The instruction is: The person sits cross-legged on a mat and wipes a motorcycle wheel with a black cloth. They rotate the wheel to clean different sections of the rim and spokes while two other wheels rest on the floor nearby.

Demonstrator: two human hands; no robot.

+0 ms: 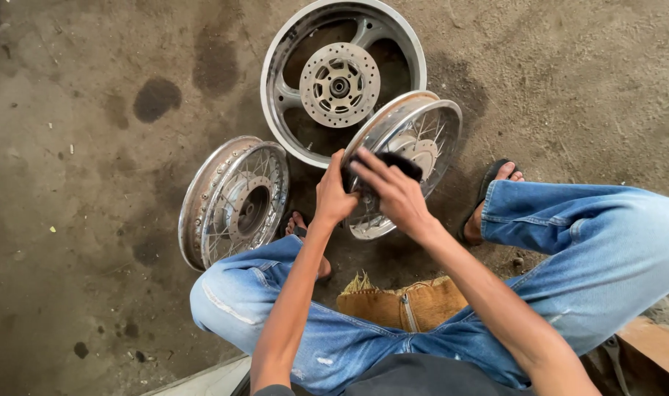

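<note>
Chrome spoked rims, two (404, 158) (235, 199), one cast wheel (342, 77), left hand (334, 196) fingers gripping rim, right hand (393, 192) clenching black cloth (397, 163)

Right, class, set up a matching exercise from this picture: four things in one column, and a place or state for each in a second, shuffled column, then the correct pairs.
Things
1. cast wheel with brake disc
2. left spoked wheel
3. black cloth
4. centre spoked wheel

Places or states
A. pressed under the right hand
B. lying flat on the floor
C. gripped at the rim by the left hand
D. standing untouched beside the left knee

Pairs: 1-B, 2-D, 3-A, 4-C
</note>
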